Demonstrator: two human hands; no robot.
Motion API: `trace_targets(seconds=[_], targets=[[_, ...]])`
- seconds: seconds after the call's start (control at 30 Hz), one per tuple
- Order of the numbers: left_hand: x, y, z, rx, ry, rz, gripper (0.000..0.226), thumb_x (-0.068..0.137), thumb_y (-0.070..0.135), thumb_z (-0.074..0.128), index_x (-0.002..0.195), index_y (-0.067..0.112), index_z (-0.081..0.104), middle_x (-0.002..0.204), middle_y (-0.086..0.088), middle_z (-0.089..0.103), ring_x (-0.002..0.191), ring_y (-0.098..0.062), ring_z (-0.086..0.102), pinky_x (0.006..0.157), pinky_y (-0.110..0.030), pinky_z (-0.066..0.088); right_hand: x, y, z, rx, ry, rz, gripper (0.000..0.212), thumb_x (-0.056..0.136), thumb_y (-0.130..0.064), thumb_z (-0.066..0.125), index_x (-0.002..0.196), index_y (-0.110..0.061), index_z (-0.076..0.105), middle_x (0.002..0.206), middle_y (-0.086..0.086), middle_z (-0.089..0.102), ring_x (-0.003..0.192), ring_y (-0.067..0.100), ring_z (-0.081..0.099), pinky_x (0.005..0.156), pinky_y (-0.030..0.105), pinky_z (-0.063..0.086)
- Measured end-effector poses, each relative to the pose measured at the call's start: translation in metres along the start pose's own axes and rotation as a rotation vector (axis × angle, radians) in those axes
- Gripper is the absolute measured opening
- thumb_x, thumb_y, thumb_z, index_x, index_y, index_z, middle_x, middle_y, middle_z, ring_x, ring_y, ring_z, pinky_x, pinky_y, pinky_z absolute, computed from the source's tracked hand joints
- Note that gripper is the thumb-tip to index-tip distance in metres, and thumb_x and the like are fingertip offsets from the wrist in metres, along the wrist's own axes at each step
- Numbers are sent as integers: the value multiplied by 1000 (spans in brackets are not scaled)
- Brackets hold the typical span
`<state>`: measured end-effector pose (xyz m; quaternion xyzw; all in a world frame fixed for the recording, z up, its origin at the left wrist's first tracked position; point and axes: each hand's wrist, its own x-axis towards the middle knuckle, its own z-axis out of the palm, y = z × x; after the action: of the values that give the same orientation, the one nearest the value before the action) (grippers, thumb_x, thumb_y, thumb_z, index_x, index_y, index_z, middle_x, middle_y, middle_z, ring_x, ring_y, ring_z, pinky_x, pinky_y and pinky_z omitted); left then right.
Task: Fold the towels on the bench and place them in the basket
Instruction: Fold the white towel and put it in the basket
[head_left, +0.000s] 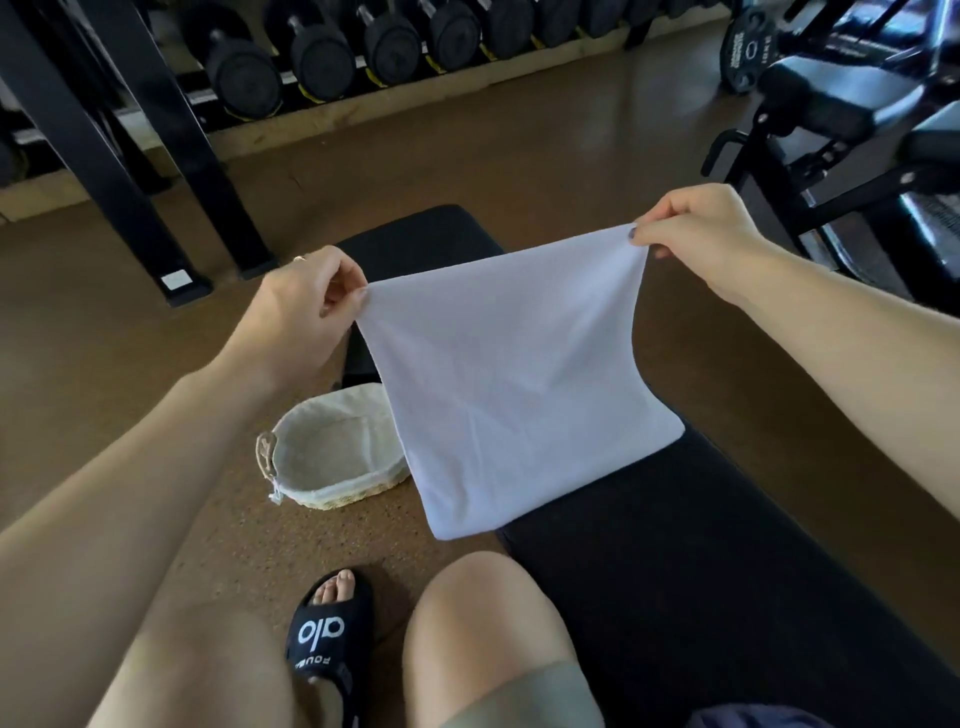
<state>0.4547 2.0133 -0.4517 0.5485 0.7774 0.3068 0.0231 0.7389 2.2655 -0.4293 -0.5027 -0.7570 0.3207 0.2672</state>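
Towel (514, 384), white, held taut above the bench (675, 545): left hand (301, 306) and right hand (696, 234) each pinch an upper corner. Lined basket (332, 452) on the floor, nothing visible inside.

The towel (511, 384) is plain white. At its eight o'clock, the basket (332, 457) is cream-lined straw; the bench (701, 545) is black.

A brown, speckled rubber floor (467, 156) fills the room, glossy where dim light falls on it. Along the far side a low rack (363, 104) holds a row of black dumbbells (322, 57). Black steel uprights (130, 156) stand far left. Far right sit a weight plate (748, 52) and a black padded machine (841, 104).
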Motion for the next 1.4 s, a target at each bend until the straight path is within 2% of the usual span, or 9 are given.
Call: trace_targets(seconds=[0.07, 0.17, 0.4, 0.57, 0.67, 0.77, 0.93, 1.13, 1.4], targets=[[-2, 10, -19, 52, -29, 56, 3, 101, 19, 60, 102, 16, 62, 90, 5, 61, 88, -17, 61, 78, -32, 51, -17, -7, -16, -9, 10, -48, 4, 91, -15, 73, 88, -13, 75, 101, 5, 72, 92, 20, 67, 77, 23, 51], [-5, 22, -41, 115, -55, 108, 2, 100, 17, 62, 100, 18, 61, 94, 3, 63, 88, -14, 61, 78, -26, 46, -37, -13, -33, -37, 41, -133, 6, 91, -16, 73, 92, -11, 75, 95, 6, 72, 89, 19, 68, 81, 28, 55], [-18, 44, -72, 184, 29, 197, 5, 97, 11, 64, 101, 13, 64, 97, -3, 65, 89, -18, 63, 81, -33, 52, -60, -15, -59, -90, 103, -273, 5, 89, -19, 74, 86, -17, 71, 92, 2, 73, 88, 18, 68, 86, 36, 58], [-17, 54, -84, 218, 97, 225, 8, 94, 8, 65, 96, 15, 63, 94, -4, 67, 88, -22, 65, 81, -38, 54, -63, -21, -69, -51, 125, -334, 16, 84, -16, 76, 92, -17, 62, 91, 7, 72, 79, 17, 65, 79, 33, 54], [-16, 55, -89, 239, 107, 236, 11, 94, 8, 63, 100, 17, 61, 94, -5, 67, 88, -25, 65, 81, -47, 57, -66, -28, -74, -71, 61, -326, 22, 87, -11, 72, 108, -17, 70, 87, 4, 73, 71, 12, 67, 78, 27, 56], [-12, 58, -92, 342, 107, 260, 25, 94, 6, 58, 115, 16, 67, 103, -6, 67, 93, -29, 63, 81, -50, 55, -72, -39, -76, -187, -17, -313, 20, 92, -8, 66, 105, -18, 76, 78, 4, 73, 67, 12, 70, 69, 21, 53], [-7, 57, -94, 449, 127, 195, 25, 93, 6, 55, 105, 15, 75, 103, -9, 65, 93, -35, 59, 72, -47, 50, -76, -55, -75, -291, -67, -369, 23, 95, 0, 56, 97, -17, 71, 76, 1, 75, 63, 5, 72, 75, 25, 59], [4, 51, -94, 461, 155, 147, 22, 92, 6, 55, 104, 13, 72, 103, -11, 64, 93, -36, 61, 70, -48, 51, -66, -64, -66, -196, -36, -366, 18, 97, 0, 52, 98, -12, 66, 76, 6, 74, 62, 9, 74, 71, 28, 59], [34, 34, -85, 450, 53, 122, 19, 93, 13, 58, 106, 20, 71, 108, -7, 66, 98, -33, 62, 75, -49, 53, -40, -61, -56, -162, -113, -262, 10, 101, -5, 55, 103, -7, 64, 80, 12, 74, 62, 13, 75, 55, 15, 54]])
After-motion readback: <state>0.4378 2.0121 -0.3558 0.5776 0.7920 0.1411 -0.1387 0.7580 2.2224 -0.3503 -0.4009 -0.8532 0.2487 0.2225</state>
